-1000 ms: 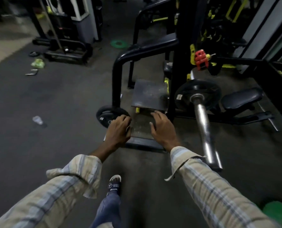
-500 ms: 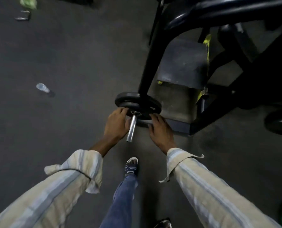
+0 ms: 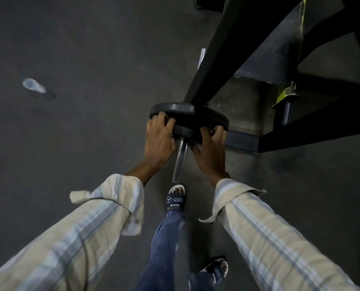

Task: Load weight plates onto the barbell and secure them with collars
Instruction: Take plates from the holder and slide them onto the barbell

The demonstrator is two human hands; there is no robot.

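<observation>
On the storage peg (image 3: pixel 180 159), both hands are now gripping the plate (image 3: pixel 187 117): left hand (image 3: pixel 159 141), right hand (image 3: pixel 210 152) curling around its rim; pull-off looks imminent.

Dim, grainy light throughout; the floor (image 3: pixel 90 49) reads flat grey. The frame (image 3: pixel 227 49) sinks to near black, its detail lost. A faint glint runs along the peg (image 3: pixel 180 160). Sleeves (image 3: pixel 80 238) smear toward the bowed lower corners.

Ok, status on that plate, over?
Left hand and right hand both gripping the plate, one each side. Plate sits on its peg. Frame bar crosses just above it.
</observation>
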